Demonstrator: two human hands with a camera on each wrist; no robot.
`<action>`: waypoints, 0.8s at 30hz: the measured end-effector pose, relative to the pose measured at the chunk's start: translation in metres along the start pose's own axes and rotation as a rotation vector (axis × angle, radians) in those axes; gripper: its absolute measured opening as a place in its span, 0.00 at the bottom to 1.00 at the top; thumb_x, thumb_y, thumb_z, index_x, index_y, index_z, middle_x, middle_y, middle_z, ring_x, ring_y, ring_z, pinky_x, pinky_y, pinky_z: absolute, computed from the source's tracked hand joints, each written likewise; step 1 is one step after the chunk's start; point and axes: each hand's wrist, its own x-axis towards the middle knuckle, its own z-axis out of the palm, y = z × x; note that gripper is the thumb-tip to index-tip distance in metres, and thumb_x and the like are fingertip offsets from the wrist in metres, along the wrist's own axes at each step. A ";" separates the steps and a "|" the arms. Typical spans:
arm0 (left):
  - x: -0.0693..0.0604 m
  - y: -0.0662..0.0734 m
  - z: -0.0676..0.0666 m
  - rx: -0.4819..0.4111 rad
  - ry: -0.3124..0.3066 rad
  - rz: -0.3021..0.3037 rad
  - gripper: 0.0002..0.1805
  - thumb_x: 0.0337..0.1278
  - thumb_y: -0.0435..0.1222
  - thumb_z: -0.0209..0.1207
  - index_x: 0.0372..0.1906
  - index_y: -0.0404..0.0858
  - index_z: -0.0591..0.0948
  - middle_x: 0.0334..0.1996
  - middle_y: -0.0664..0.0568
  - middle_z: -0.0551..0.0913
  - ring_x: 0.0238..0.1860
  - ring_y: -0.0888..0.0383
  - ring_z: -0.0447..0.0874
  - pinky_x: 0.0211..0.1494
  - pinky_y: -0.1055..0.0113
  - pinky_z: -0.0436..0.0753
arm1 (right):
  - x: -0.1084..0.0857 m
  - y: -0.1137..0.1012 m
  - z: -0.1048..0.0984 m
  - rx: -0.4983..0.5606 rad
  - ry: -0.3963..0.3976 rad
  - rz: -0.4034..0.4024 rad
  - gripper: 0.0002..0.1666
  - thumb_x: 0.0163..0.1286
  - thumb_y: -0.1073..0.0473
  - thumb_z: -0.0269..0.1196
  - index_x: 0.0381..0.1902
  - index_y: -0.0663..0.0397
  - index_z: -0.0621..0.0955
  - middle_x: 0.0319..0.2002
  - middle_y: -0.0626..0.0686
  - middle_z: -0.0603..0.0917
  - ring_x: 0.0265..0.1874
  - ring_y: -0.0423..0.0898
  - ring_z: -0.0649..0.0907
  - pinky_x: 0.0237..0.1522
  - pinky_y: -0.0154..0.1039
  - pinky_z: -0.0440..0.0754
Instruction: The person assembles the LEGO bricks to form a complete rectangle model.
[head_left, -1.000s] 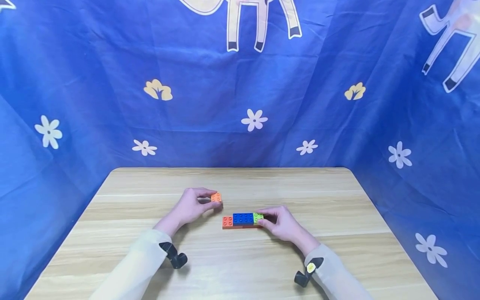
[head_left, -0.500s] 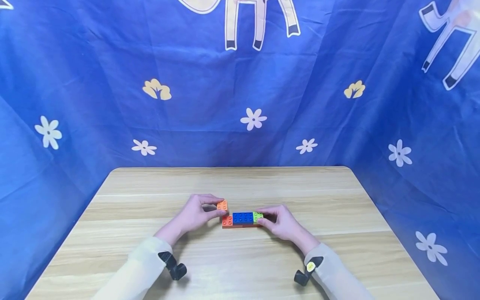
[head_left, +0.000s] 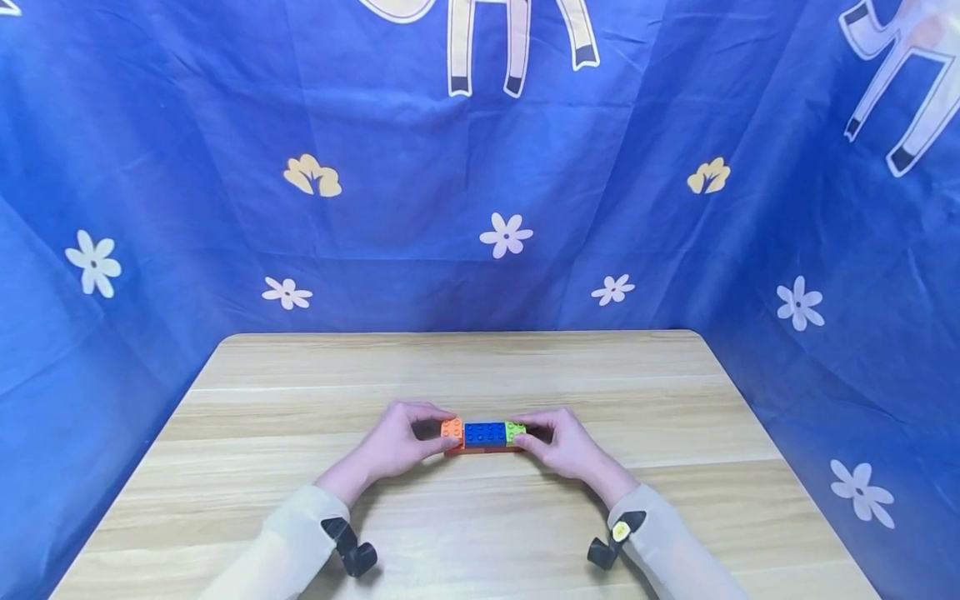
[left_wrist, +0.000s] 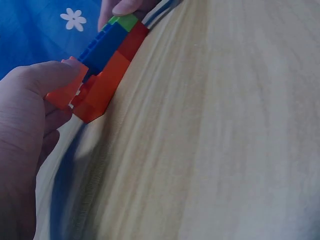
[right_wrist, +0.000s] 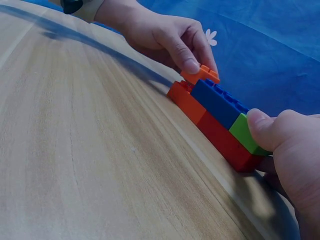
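My left hand (head_left: 397,443) pinches a small orange brick (right_wrist: 201,75) between thumb and fingers. It is just over the left end of a two-layer row, and a gap with red studs shows beneath it in both wrist views. The row's lower layer has an orange-red brick (right_wrist: 186,103) at the left and a red brick (right_wrist: 225,142) at the right. On top sit a blue brick (head_left: 486,434) and, at the right end, a lime green brick (right_wrist: 246,134). My right hand (head_left: 568,448) grips the green end, its thumb on the near side; some fingertips are hidden behind.
The row rests on a wood-grain table (head_left: 480,517). A blue curtain (head_left: 405,208) with flower and animal prints stands along the back and both sides. Each wrist carries a black camera mount, such as the left mount (head_left: 352,550).
My left hand has brought the orange brick right and nearer, from behind the row to just above its left end. The right hand has stayed on the green end.
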 end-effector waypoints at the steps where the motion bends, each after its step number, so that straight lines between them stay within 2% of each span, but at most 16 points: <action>1: 0.000 0.000 0.001 0.002 -0.002 0.005 0.22 0.57 0.48 0.78 0.54 0.45 0.91 0.51 0.57 0.90 0.56 0.53 0.87 0.67 0.49 0.80 | 0.000 0.000 0.000 -0.001 0.001 -0.003 0.19 0.70 0.56 0.75 0.57 0.49 0.90 0.53 0.46 0.90 0.56 0.42 0.86 0.62 0.44 0.82; 9: -0.001 0.002 0.002 0.032 -0.005 0.039 0.22 0.58 0.49 0.78 0.54 0.44 0.91 0.50 0.57 0.90 0.55 0.54 0.87 0.66 0.51 0.81 | 0.001 0.002 0.001 -0.019 0.009 -0.012 0.19 0.70 0.55 0.75 0.57 0.51 0.90 0.52 0.46 0.90 0.55 0.41 0.86 0.61 0.44 0.83; 24: -0.001 0.002 0.003 0.048 -0.023 0.034 0.23 0.60 0.51 0.75 0.55 0.43 0.90 0.51 0.56 0.90 0.56 0.54 0.87 0.65 0.51 0.81 | 0.000 0.002 0.002 -0.001 0.011 0.004 0.19 0.71 0.55 0.74 0.59 0.49 0.89 0.53 0.46 0.90 0.55 0.41 0.86 0.61 0.43 0.82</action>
